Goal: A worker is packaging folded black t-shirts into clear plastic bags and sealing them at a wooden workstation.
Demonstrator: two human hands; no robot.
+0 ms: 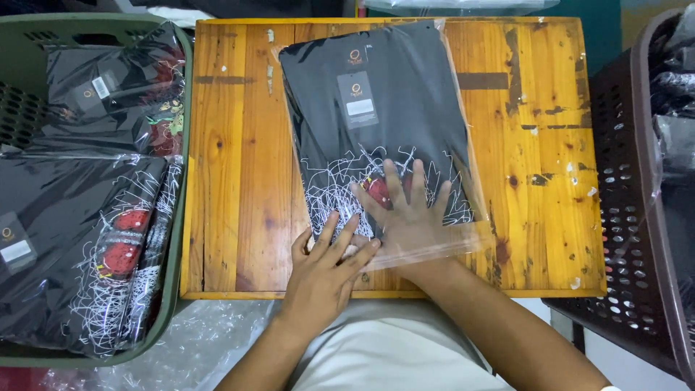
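Observation:
A folded black shirt with a white scribble print and a red spot (384,116) lies in a clear plastic bag (463,239) on the wooden table (239,181). A dark hang tag (357,99) rests on the shirt near its collar. My right hand (409,210) is slid inside the bag's open end, fingers spread flat on the shirt's lower part. My left hand (326,264) presses on the bag's near left corner from outside, fingers apart, next to the right hand.
A green basket (181,217) at the left holds several bagged black shirts with the same print. A dark brown perforated basket (637,217) stands at the right with plastic-wrapped items. Crumpled clear plastic lies below the table's near left edge.

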